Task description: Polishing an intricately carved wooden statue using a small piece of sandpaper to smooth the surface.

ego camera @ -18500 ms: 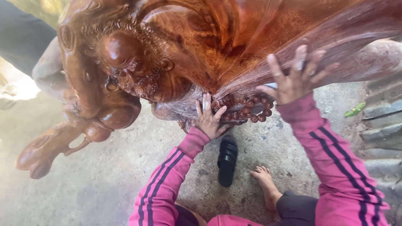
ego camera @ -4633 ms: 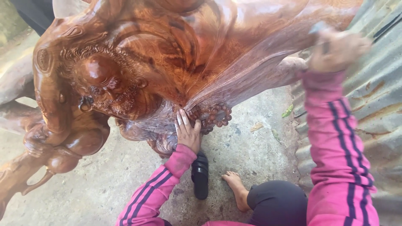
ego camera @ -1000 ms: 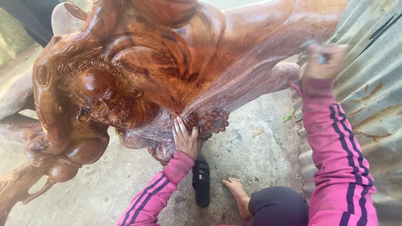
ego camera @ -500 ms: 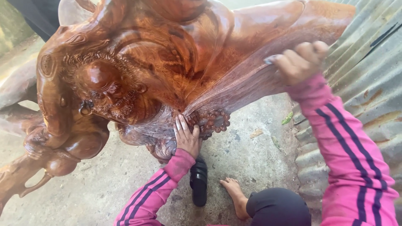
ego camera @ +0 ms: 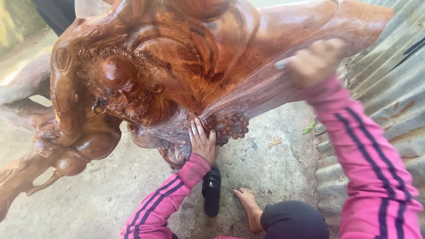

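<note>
A big reddish-brown carved wooden statue [ego camera: 168,71] of a bearded figure fills the upper view. My left hand [ego camera: 202,142] lies flat, fingers together, against the carving's lower folds, beside a cluster of carved beads [ego camera: 230,126]. My right hand [ego camera: 315,62], blurred by motion, is closed around a small grey piece, likely sandpaper [ego camera: 283,64], and presses it on the smooth robe surface at the upper right. Both arms wear pink sleeves with dark stripes.
Concrete floor [ego camera: 110,194] lies below the statue. A black sandal [ego camera: 211,190] and my bare foot [ego camera: 249,208] rest near the bottom centre. Corrugated metal sheeting [ego camera: 389,88] runs along the right side. A green leaf [ego camera: 308,128] lies by it.
My right hand has been sliding back and forth over the robe at the upper right, now a little lower and left. The left hand has stayed pressed by the beads.
</note>
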